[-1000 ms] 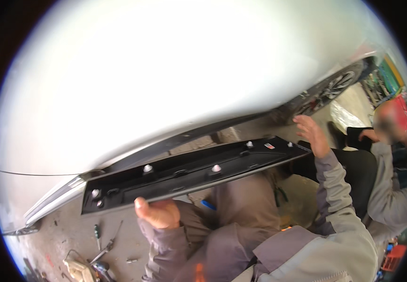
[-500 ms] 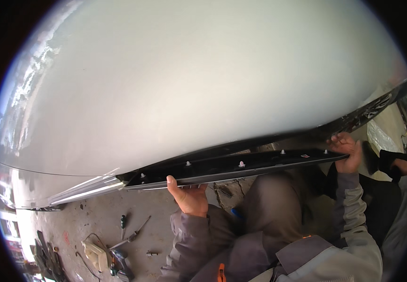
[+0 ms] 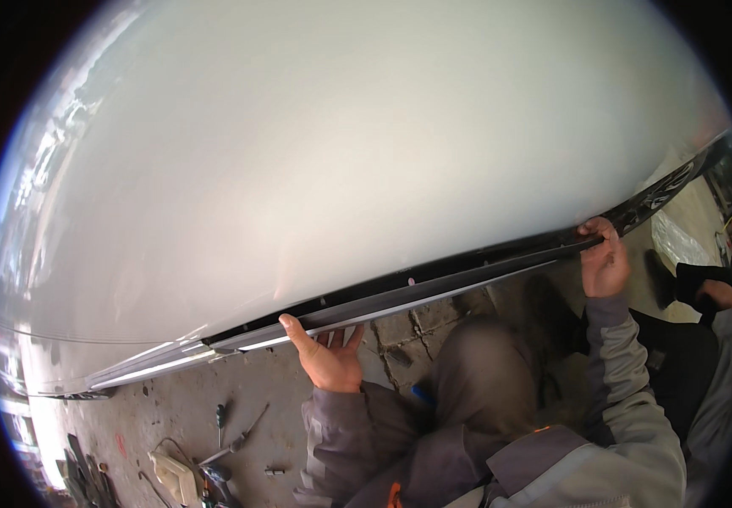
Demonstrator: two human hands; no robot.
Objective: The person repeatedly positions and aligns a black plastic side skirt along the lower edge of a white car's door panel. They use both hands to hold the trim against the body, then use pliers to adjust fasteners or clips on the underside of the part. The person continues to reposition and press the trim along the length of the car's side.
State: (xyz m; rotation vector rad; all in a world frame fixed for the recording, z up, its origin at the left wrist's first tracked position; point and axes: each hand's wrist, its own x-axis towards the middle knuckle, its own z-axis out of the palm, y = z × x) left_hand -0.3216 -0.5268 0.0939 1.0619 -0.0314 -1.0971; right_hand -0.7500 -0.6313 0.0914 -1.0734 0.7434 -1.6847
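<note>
A long black side skirt trim (image 3: pixel 451 290) runs along the lower edge of a light-coloured car's body panel (image 3: pixel 366 161). Several small pale clips dot its inner side, partly hidden in the narrow dark gap below the panel. My left hand (image 3: pixel 332 360) grips the trim's lower edge, thumb over the front and fingers underneath. At the trim's right end, my right hand (image 3: pixel 605 264) has its fingers curled around the tip, close up against the car's bodywork.
On the floor at lower left lie a screwdriver (image 3: pixel 220 415), a ratchet-like tool (image 3: pixel 239 440), a cream-coloured lamp-like object (image 3: pixel 173 478) and a power drill (image 3: pixel 218 483). Close by on the right, a co-worker's hand (image 3: pixel 721 295) rests by dark clothing. Clear plastic sheeting (image 3: pixel 679 241) lies behind.
Both hands have lifted the trim and tilted it toward the car, narrowing the gap so its clips show less. My right hand has moved up and left.
</note>
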